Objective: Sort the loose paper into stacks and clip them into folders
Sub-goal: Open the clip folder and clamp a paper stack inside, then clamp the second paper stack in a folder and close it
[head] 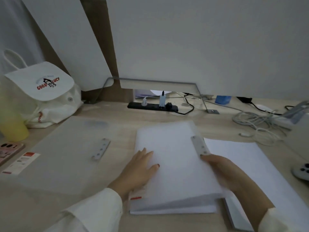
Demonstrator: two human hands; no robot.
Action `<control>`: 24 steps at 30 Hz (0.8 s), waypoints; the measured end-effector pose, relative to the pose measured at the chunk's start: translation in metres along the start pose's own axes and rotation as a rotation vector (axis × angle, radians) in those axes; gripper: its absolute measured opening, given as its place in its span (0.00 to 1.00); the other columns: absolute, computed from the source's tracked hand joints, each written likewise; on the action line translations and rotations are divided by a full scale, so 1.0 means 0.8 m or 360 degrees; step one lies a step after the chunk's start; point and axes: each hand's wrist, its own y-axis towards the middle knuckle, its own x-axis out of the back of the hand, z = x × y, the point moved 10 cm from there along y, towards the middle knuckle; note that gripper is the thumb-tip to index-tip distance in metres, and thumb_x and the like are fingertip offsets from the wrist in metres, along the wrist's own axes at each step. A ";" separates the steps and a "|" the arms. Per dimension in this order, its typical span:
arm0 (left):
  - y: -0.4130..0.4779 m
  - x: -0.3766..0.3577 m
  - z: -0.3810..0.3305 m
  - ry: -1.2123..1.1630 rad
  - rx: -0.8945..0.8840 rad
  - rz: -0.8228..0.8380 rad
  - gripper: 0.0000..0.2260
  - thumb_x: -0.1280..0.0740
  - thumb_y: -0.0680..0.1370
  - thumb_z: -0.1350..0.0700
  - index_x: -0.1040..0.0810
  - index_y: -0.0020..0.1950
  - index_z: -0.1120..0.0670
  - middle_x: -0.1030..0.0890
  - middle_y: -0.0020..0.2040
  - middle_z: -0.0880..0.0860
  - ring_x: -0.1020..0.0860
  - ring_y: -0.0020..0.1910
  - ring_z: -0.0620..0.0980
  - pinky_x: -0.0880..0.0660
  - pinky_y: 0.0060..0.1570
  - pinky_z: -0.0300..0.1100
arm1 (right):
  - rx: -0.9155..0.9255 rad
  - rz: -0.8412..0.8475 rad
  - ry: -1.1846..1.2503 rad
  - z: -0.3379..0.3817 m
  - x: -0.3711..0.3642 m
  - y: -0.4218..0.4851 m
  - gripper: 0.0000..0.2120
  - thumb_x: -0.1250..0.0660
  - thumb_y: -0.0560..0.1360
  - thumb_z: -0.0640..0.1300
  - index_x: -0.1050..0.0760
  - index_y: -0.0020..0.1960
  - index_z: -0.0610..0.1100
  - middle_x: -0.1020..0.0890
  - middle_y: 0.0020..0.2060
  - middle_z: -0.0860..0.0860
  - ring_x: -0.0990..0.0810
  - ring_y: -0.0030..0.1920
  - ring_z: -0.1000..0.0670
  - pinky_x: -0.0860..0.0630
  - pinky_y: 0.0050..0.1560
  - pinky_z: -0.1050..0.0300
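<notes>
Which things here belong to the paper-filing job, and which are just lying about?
Job: left hand, right hand, centre folder, left folder, paper stack.
Lying about: canvas bag, yellow cup, power strip, cables, phone.

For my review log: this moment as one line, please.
left hand: flat on folder | right hand: at its clip, grip unclear | loose paper: right of folder | second folder: untouched

Bare desk strip [122, 131] between left folder [66, 148] and middle folder [167, 144]; cables [260, 121] right, bag [41, 97] left.
</notes>
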 end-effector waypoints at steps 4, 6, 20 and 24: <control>0.000 -0.020 0.013 0.0184 0.0053 -0.0067 0.27 0.50 0.79 0.40 0.54 0.76 0.46 0.61 0.77 0.47 0.64 0.75 0.46 0.57 0.74 0.50 | 0.0185 -0.0253 -0.0475 -0.007 0.006 0.004 0.22 0.38 0.76 0.40 0.36 0.70 0.39 0.24 0.59 0.44 0.24 0.54 0.44 0.29 0.53 0.53; 0.000 -0.018 0.021 0.0248 0.0029 -0.0101 0.27 0.52 0.79 0.40 0.55 0.76 0.45 0.61 0.77 0.47 0.65 0.75 0.46 0.59 0.75 0.50 | 0.0266 -0.0373 -0.0671 -0.008 -0.002 0.003 0.17 0.38 0.76 0.41 0.32 0.65 0.43 0.27 0.51 0.47 0.27 0.52 0.46 0.33 0.48 0.58; -0.004 0.089 0.091 0.0078 -0.0009 -0.0500 0.23 0.42 0.79 0.48 0.40 0.74 0.49 0.46 0.77 0.48 0.51 0.76 0.47 0.51 0.73 0.42 | 0.0629 -0.0651 -0.1633 0.001 -0.082 0.015 0.27 0.48 0.80 0.53 0.48 0.75 0.44 0.51 0.76 0.41 0.55 0.76 0.43 0.57 0.75 0.50; -0.028 0.171 0.207 0.0247 0.0462 -0.0643 0.26 0.39 0.78 0.47 0.39 0.74 0.54 0.44 0.76 0.57 0.49 0.76 0.55 0.49 0.73 0.49 | 0.0819 -0.0480 -0.1552 0.023 -0.132 0.013 0.26 0.45 0.79 0.50 0.46 0.75 0.45 0.53 0.76 0.45 0.58 0.76 0.47 0.57 0.74 0.53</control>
